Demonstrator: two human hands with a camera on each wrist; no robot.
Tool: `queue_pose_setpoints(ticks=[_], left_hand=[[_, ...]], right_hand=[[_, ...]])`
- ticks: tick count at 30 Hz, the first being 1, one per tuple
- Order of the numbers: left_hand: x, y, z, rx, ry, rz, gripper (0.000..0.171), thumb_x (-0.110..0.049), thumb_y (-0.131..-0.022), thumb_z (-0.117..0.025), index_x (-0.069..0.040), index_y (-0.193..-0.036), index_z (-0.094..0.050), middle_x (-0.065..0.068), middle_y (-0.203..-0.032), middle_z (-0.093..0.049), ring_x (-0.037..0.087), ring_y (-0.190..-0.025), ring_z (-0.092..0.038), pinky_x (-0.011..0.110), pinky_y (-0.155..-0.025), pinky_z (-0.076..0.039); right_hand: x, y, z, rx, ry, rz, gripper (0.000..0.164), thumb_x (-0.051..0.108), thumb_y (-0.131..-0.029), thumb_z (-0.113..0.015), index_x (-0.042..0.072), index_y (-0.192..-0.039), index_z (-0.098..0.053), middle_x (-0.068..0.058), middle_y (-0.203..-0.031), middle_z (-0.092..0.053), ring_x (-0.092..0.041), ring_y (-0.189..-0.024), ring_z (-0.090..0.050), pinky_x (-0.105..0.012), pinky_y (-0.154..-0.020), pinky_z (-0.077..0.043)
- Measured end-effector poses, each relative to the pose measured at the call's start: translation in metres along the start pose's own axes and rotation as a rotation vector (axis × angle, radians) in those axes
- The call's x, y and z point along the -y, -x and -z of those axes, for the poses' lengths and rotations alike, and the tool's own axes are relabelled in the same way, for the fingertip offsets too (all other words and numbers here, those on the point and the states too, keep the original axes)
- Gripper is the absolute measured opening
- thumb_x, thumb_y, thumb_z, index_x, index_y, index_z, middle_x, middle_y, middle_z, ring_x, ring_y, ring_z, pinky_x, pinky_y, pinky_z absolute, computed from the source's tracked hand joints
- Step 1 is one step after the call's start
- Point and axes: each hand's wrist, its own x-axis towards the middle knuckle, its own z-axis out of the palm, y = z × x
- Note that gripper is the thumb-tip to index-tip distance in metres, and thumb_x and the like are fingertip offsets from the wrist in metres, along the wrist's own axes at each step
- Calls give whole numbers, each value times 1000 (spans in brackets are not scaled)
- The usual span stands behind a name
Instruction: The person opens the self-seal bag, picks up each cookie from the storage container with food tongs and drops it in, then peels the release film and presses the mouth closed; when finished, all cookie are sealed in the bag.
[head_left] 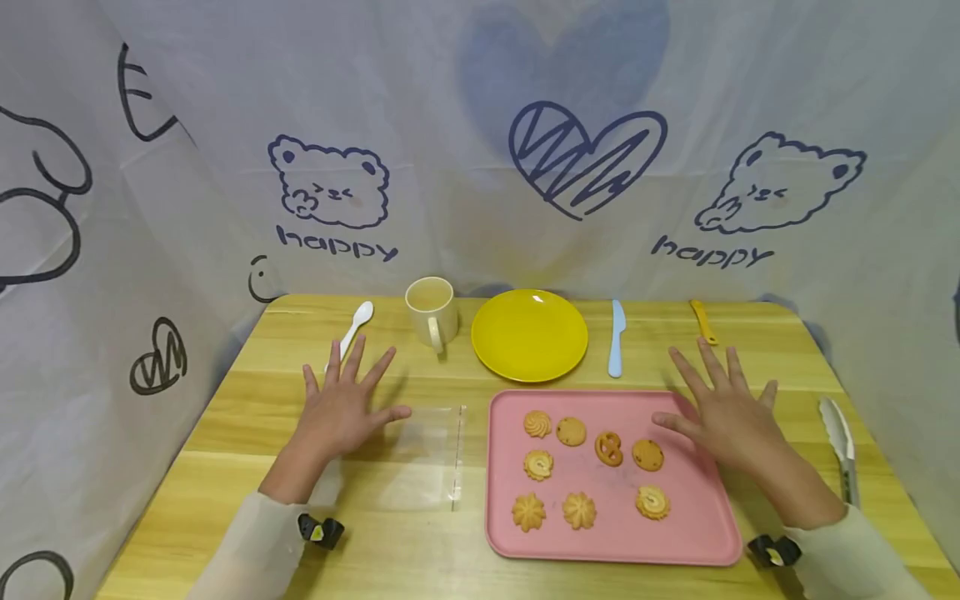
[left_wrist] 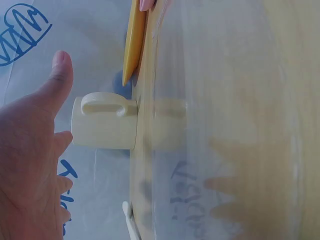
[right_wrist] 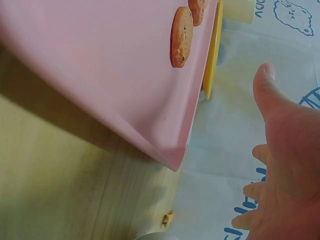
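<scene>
Yellow plate (head_left: 529, 335), pink tray (head_left: 611, 540), cream mug (head_left: 422, 312), pale-blue knife (head_left: 617, 342), white spoon (head_left: 363, 314), golden-brown cookies (head_left: 528, 512), wood-grained surface (head_left: 420, 550), whitish cloth (head_left: 450, 192) (dark-blue hearts (head_left: 551, 154), bears (head_left: 333, 183)).

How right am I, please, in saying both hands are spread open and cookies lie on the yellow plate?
Almost: the head view shows the cookies on the pink tray, not the yellow plate; the left hand and right hand are spread open.

I see a narrow lane between transparent flat plastic bag (head_left: 420, 475) and pink rectangular tray (head_left: 690, 533). Round yellow plate (head_left: 529, 335) crowds tray's far edge; upright cream handled mug (head_left: 431, 307) obstructs beside plate. Wider gap from tray to silver-grey tongs (head_left: 837, 433), right hand (head_left: 731, 421) hanging above.
</scene>
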Motion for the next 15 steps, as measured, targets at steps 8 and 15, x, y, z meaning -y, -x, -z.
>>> queue_pose_setpoints(ticks=[8, 15], left_hand=[[2, 0, -2, -1, 3, -2, 95, -75, -89, -61, -33, -166, -22, 12, -173, 8, 46, -155, 15, 85, -112, 7], [3, 2, -5, -7, 14, -9, 94, -72, -90, -62, -31, -166, -23, 15, -173, 5, 47, -155, 12, 84, -113, 4]], right_hand=[[2, -2, 1, -2, -11, 17, 107, 74, -90, -61, 27, -168, -5, -22, -171, 9, -60, -150, 9, -94, -97, 5], [8, -4, 1, -5, -44, 49, 105, 67, -91, -65, 27, -168, -6, -24, -171, 3, -60, -150, 3, -93, -102, 2]])
